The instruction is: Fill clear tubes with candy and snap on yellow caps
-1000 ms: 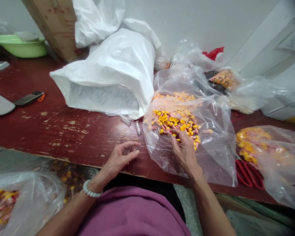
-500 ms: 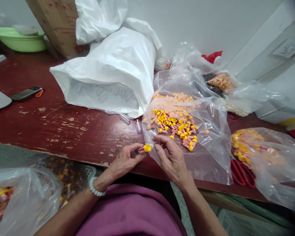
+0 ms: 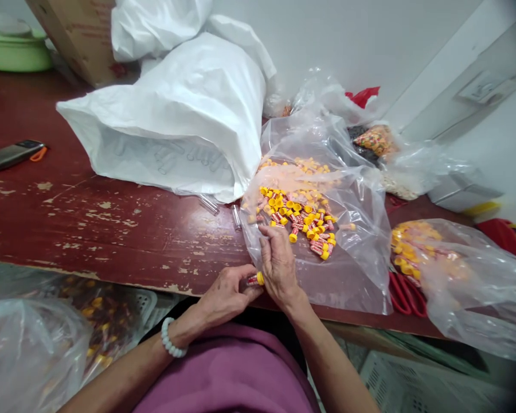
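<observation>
My left hand (image 3: 229,293) is closed around a small tube (image 3: 251,280) with a red-and-white patterned body and a yellow cap (image 3: 260,279). The tube lies nearly level at the table's front edge, its cap pointing right. Against the cap end rests the heel of my right hand (image 3: 279,265); its fingers are loosely bent upward, thumb and forefinger slightly apart, and they grip nothing that shows. Beyond it, several yellow-capped red-and-white tubes (image 3: 301,218) lie in and on a clear plastic bag (image 3: 352,281). Two clear empty tubes, one of them an upright-angled tube (image 3: 236,218), lie nearby.
A white sack (image 3: 206,97) holding clear tubes gapes toward me. Red-handled scissors (image 3: 406,295) lie at the right beside another filled bag (image 3: 464,275). A phone (image 3: 14,154) is at the left. Below the table edge stands a bag (image 3: 30,350) of capped tubes.
My right hand has come left and down so its palm meets the yellow cap. The left hand has dropped slightly with the tube. The view has shifted to the right.
</observation>
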Tool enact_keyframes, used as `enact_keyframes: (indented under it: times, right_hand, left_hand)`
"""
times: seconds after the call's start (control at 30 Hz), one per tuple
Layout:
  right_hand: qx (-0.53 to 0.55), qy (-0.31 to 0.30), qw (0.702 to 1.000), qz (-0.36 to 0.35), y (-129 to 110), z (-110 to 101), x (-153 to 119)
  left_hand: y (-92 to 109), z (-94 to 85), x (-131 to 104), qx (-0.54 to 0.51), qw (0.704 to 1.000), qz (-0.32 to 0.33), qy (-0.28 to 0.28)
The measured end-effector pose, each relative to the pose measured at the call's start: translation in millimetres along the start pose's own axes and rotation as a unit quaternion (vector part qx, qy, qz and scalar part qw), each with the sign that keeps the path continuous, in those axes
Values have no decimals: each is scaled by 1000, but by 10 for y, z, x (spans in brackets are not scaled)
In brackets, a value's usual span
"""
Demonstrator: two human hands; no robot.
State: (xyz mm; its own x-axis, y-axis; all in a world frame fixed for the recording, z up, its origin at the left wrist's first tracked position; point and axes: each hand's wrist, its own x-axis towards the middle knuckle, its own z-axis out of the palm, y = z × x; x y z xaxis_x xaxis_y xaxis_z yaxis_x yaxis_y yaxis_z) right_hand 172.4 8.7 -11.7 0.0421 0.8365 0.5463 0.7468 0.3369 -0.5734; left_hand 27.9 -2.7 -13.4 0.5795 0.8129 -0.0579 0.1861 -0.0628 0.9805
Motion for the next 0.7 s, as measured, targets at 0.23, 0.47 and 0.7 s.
enact_keyframes:
  times: [0.23, 0.47, 0.7]
  right_hand:
    - [-284, -22, 954, 93, 660, -252, 71]
    - [-312, -36, 947, 66, 858, -182, -24]
    - [-284, -104, 952, 41, 841, -150, -27]
  left_hand:
    - [-78, -242, 75, -67, 993, -24, 95]
    - [-94, -219, 98, 3, 995, -16, 100]
    - [-135, -175, 147, 51, 994, -10, 100]
